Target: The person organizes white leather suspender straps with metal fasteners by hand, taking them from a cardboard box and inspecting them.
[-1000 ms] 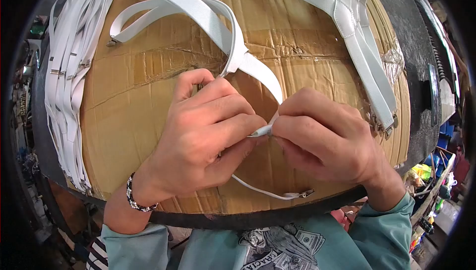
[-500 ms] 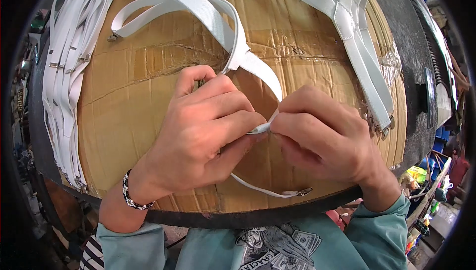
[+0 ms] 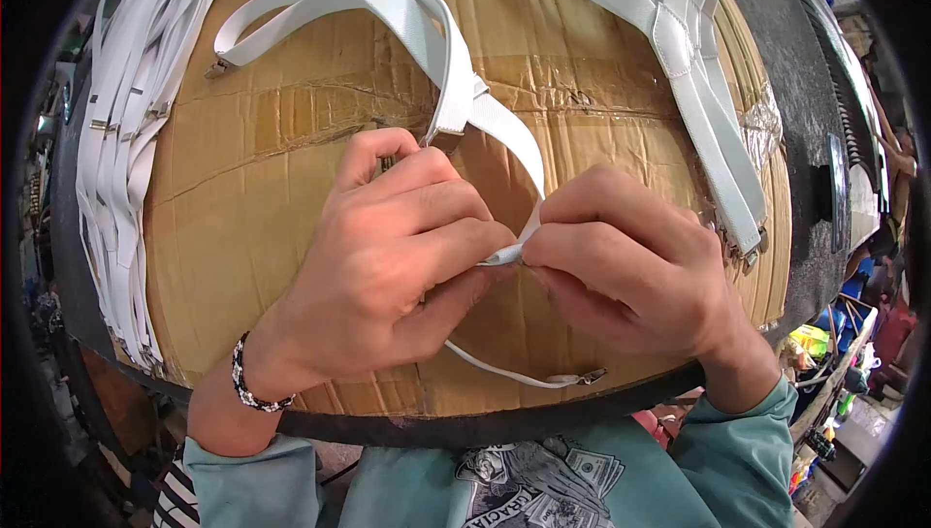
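Observation:
A pair of white elastic suspenders [image 3: 412, 24] lies looped over the cardboard. My left hand [image 3: 393, 261] is closed, with thumb and index finger pinching a folded part of its strap. Close beside it, my right hand [image 3: 626, 261] pinches the same strap, fingertips almost touching the left ones. Between them shows a short white bit of strap; the detail there is hidden by the fingers. Below the hands, a thin-looking strap end with a metal clip [image 3: 592, 376] rests near the front edge. Another metal clip [image 3: 215, 69] is at the upper left.
Under everything lies a cardboard sheet [image 3: 242, 237] on a dark table. Many white suspenders [image 3: 126, 169] are piled along the left edge. More white suspenders [image 3: 693, 92] lie at the upper right, their clips by the cardboard's right edge.
Both hands keep their pinch in nearly the same place. The strap above my left hand has turned, showing more of its flat side and metal-tipped end. The view has shifted slightly.

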`<state>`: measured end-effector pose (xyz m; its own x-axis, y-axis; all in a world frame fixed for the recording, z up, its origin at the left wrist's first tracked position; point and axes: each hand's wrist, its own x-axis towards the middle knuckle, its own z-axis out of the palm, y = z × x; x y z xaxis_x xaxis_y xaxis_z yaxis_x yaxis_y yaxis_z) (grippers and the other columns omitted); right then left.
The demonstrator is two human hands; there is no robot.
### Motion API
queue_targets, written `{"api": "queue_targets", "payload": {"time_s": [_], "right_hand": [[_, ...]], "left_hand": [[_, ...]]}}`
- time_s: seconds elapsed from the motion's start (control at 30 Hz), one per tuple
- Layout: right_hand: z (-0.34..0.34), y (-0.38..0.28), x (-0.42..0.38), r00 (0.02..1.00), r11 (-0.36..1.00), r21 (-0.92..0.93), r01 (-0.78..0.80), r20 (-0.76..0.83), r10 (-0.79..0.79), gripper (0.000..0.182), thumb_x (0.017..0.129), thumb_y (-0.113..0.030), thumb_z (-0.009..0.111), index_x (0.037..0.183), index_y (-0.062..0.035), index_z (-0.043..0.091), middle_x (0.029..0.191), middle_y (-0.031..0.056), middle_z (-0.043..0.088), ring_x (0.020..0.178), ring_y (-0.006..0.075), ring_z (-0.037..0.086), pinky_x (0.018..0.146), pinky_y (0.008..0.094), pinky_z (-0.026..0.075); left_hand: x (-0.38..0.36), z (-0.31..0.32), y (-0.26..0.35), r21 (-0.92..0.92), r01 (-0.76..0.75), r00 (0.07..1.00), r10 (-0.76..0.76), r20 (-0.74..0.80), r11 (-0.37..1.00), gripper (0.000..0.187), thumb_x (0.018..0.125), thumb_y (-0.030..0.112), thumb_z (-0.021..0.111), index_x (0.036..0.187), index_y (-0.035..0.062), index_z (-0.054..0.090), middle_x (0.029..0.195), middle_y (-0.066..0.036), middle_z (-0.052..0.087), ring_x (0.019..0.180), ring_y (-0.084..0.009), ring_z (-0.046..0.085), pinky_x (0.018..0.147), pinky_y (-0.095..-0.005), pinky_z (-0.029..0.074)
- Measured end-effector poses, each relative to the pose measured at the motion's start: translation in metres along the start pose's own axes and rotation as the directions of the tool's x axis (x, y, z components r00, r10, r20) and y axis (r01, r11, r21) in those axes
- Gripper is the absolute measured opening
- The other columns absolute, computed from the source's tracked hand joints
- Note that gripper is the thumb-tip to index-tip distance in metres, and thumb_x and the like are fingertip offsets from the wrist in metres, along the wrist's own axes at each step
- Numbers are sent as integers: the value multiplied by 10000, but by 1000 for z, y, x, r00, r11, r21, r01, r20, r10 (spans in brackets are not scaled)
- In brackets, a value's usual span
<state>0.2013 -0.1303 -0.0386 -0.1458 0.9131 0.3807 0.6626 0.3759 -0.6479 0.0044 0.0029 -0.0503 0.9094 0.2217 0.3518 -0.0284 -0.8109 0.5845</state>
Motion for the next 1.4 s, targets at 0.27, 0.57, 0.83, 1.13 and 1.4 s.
{"api": "queue_targets", "payload": {"time_s": [0.27, 0.57, 0.83, 1.13, 1.4], "right_hand": [[-11, 4, -6, 995, 997, -60, -46, 81, 51, 302, 691, 120, 755, 954, -10, 684, 921, 115, 639, 721, 250, 657, 609, 344, 536], [-3, -1, 0, 1000, 1000, 19, -23, -5, 23, 291, 705, 117, 765, 955, -10, 689, 911, 103, 641, 714, 241, 656, 603, 330, 532], [-8, 7, -10, 994, 997, -70, -10, 109, 17, 273, 719, 104, 763, 955, -9, 685, 899, 113, 636, 693, 253, 657, 591, 349, 539], [-3, 1, 2, 1000, 999, 44, 18, -26, -17, 275, 716, 94, 769, 958, -11, 693, 915, 115, 645, 732, 243, 667, 605, 320, 530], [-6, 10, -9, 998, 999, -11, -35, 56, 36, 245, 734, 100, 765, 938, -16, 694, 926, 104, 648, 688, 191, 645, 567, 296, 507]], "left_hand": [[0, 2, 1, -5, -1, 1000, 1, -3, 1000, 294, 648, 57, 825, 930, 43, 742, 849, -50, 656, 806, -254, 593, 898, -432, 411], [0, -1, 1, -9, 17, 1000, -17, 12, 1000, 269, 656, 59, 827, 911, 39, 744, 849, -50, 662, 815, -261, 598, 901, -435, 414], [-1, 1, 2, -26, 24, 1000, -25, -3, 999, 269, 667, 60, 827, 927, 43, 757, 847, -48, 662, 820, -263, 603, 896, -431, 418], [0, -1, 0, -47, 21, 1000, -21, -3, 999, 259, 671, 58, 835, 917, 42, 756, 860, -54, 677, 814, -261, 604, 889, -423, 427], [0, 0, 1, -34, 26, 1000, -25, 8, 999, 251, 682, 51, 837, 923, 49, 768, 833, -40, 680, 806, -247, 609, 884, -411, 427]]}}
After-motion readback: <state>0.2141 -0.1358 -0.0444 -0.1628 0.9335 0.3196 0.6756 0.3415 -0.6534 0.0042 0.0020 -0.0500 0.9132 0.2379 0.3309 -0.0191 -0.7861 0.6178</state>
